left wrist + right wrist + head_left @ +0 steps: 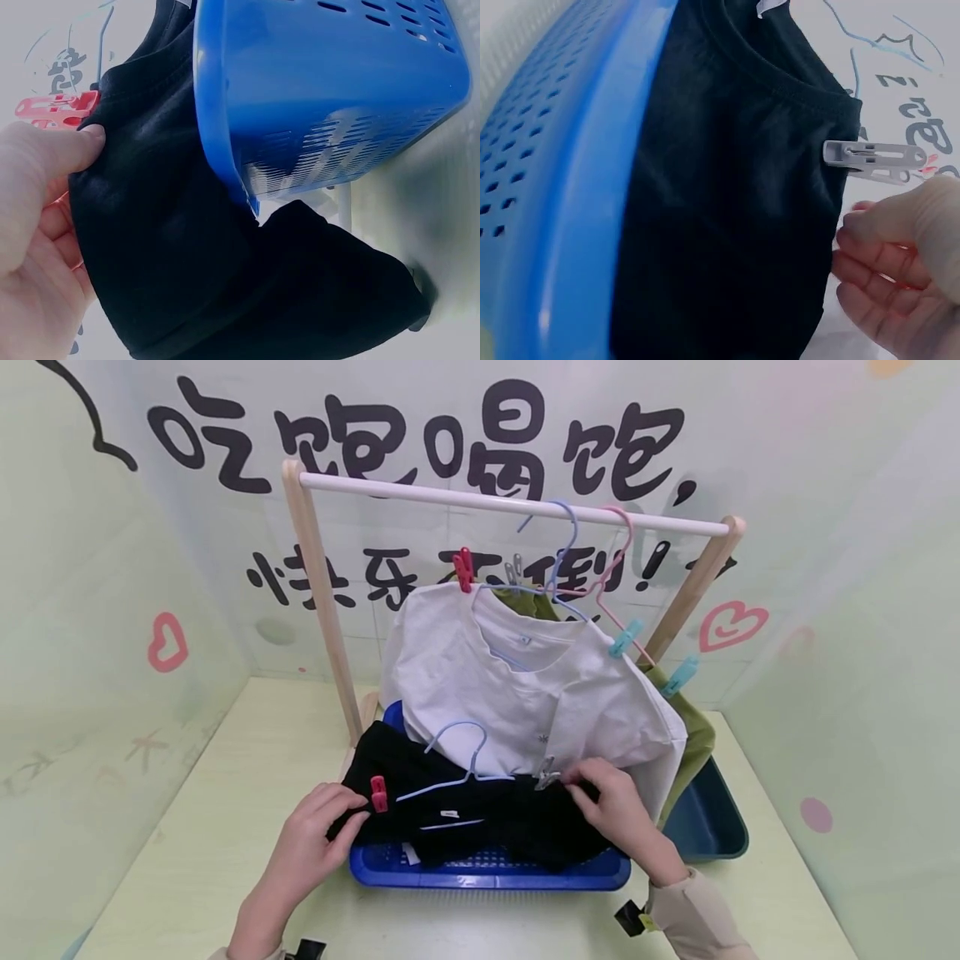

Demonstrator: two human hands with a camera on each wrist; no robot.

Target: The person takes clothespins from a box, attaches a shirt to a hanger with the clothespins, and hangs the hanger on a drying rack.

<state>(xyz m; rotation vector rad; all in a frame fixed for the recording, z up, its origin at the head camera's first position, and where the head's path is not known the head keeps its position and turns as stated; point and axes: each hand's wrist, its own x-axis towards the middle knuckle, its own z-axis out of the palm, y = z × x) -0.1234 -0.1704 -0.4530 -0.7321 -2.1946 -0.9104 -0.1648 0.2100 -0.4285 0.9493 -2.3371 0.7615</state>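
Note:
A black T-shirt on a light blue hanger lies across a blue basket. A red clothespin clips its left shoulder, and a grey clothespin clips the right one. My left hand pinches the shirt beside the red clothespin, its thumb on the cloth. Beside the grey clothespin, my right hand has loosely bent fingers close to the shirt's edge. In the right wrist view, nothing shows between that thumb and the fingers; whether they touch the cloth I cannot tell.
Behind stands a rack with a white rail. From it hang a white shirt on a blue hanger and a green garment on a pink hanger, both with clothespins. A dark teal bin stands at the right.

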